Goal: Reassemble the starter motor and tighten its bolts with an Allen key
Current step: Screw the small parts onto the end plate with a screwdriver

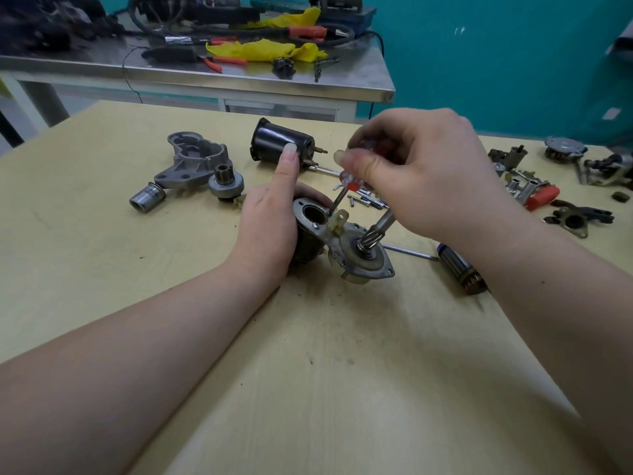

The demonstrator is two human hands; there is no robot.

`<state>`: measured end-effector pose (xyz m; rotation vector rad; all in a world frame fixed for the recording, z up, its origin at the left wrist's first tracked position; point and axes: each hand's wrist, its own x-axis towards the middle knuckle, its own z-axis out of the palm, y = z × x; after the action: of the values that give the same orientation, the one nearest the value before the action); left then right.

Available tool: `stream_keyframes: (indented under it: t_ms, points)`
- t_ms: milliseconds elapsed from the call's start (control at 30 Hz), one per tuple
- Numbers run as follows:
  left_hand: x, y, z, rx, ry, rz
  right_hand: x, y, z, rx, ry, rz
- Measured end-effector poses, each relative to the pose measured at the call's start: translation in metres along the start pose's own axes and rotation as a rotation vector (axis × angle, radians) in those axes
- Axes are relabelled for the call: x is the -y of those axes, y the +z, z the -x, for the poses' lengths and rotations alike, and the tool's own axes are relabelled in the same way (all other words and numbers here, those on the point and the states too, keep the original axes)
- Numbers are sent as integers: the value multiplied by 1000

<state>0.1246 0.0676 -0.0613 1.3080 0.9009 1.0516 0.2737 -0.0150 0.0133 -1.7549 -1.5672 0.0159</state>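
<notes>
Even, bright light is falling from above, throwing only soft, short shadows under the arms onto the table [342,389]. Glare is streaking along the steel bench [219,75] edge at the back. The right hand [421,173] is smearing with motion blur at the fingertips. Wide-angle distortion is bending the edges, and the far corners are going soft and dim.

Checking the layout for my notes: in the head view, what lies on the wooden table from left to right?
Small metal cylinder → grey cast housing → round gear part → left hand → right hand holding a screwdriver → red-handled part → black bracket.
</notes>
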Motion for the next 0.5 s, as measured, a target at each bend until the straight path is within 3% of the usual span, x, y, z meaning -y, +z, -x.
stream_keyframes:
  t_ms: [233, 400, 500]
  points:
    - [5, 0, 0, 3, 83, -32, 2, 7, 1, -63, 81, -10]
    - [4, -6, -4, 40, 84, -153, 2, -12, -2, 80, 38, -155]
    - [3, -11, -7, 63, 108, -288, -4, -34, -10, -52, 20, -315]
